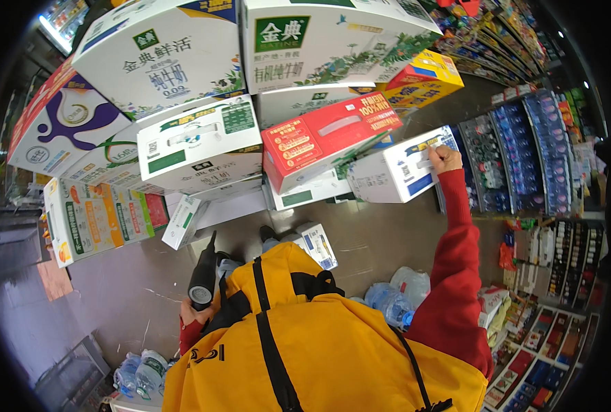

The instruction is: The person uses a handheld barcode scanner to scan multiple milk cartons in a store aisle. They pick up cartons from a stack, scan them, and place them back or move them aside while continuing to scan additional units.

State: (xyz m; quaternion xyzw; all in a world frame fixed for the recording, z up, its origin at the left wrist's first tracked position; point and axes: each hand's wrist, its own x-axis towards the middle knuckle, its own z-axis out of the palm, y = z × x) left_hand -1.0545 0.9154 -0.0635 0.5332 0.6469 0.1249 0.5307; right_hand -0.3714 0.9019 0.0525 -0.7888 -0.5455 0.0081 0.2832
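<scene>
My right hand [445,158] reaches far out to the right, its fingers closed on the handle of a white milk carton box [372,177]. The box is held tilted beside the stack, with blue and green print on its top. At lower left, my left hand [194,312] grips a black handheld blower or vacuum [203,278]. Its narrow nozzle points away from me and a round grille faces up. Near the right hand, a red gift box [331,136] lies on the stack. A white milk box with a handle [199,139] sits to its left.
Large white milk boxes [161,62] are piled at the front. A juice carton [99,221] stands left, and a small white box [318,244] is on the floor by my feet. Water bottles [388,301] stand at right. Bottle shelves [516,154] line the right side.
</scene>
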